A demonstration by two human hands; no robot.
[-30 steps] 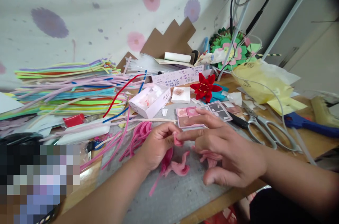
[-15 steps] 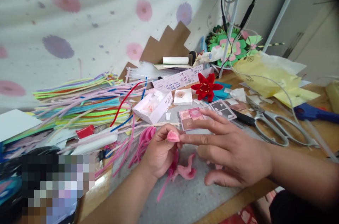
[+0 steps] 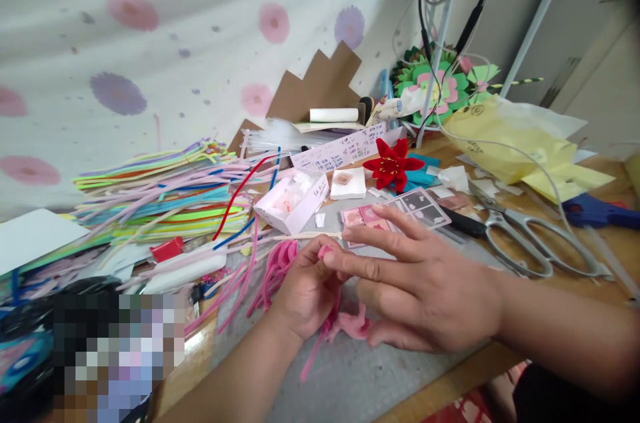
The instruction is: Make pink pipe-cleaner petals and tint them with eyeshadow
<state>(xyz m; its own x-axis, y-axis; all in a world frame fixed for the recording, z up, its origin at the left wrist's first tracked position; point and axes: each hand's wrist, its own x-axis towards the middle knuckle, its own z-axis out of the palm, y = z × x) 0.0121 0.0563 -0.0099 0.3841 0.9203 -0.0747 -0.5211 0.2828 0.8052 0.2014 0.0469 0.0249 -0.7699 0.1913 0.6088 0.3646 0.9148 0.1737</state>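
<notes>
My left hand (image 3: 307,296) pinches a small pink chenille petal (image 3: 325,252) between thumb and fingertips, most of it covered. My right hand (image 3: 420,283) is spread, with its index fingertip pressed against the petal and its other fingers apart. Below the hands, a curled pink fuzzy piece (image 3: 353,324) lies on the grey mat (image 3: 320,383), partly behind my right hand. Close to it, a pink pipe cleaner stem (image 3: 313,353) slants toward me. Left of my left hand sits a bundle of bent pink pipe cleaners (image 3: 277,266).
Many coloured pipe cleaners (image 3: 165,210) are heaped at the left. Beyond my hands are a white box (image 3: 295,200), a red flower (image 3: 393,164) and a sticker card (image 3: 423,208). Large scissors (image 3: 515,236) and a yellow bag (image 3: 505,143) lie right, under a hanging cable (image 3: 545,176).
My right index finger has moved left and onto the petal, covering more of it. The petal showed wider before. The view has shifted slightly.
</notes>
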